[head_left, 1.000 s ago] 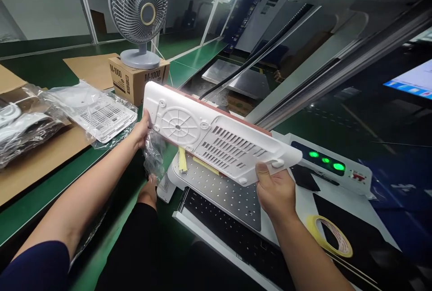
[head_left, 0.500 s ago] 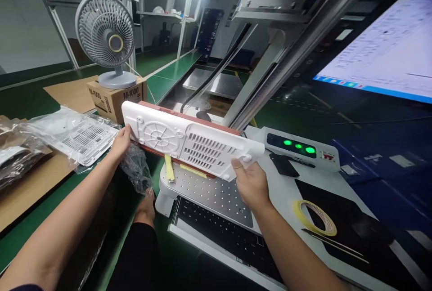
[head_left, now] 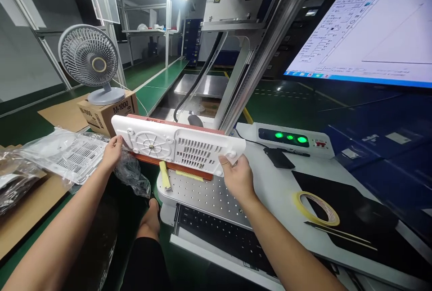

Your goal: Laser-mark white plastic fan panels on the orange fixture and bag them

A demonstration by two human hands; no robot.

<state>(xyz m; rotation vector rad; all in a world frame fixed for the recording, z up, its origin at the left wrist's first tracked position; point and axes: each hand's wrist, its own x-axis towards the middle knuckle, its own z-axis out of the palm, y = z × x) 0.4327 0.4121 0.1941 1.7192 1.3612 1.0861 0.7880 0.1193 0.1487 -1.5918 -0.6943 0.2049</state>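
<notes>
A long white plastic panel [head_left: 151, 142] with a round ribbed area and a slotted grille is held upright between both hands. My left hand [head_left: 113, 151] grips its left end, fingers closed. At the lower right end, my right hand [head_left: 238, 176] pinches the panel with the thumb on its front face. Behind the panel, a red-brown fixture [head_left: 175, 168] shows along its top and bottom edges, above a perforated metal plate [head_left: 202, 192]. A yellow strip [head_left: 164, 176] hangs down at the fixture's front. Whether panel and fixture touch is hard to tell.
A bagged white panel [head_left: 81, 158] lies on cardboard at left, near a fan [head_left: 89, 57] on a box [head_left: 108, 113]. A keyboard [head_left: 219, 232] sits below the plate. Right are a tape roll [head_left: 317, 208], a control box [head_left: 293, 140] and a monitor [head_left: 367, 25].
The camera view has shifted, with the monitor showing more. The white panel appears more level and lower against the red-brown fixture, still held in both hands.
</notes>
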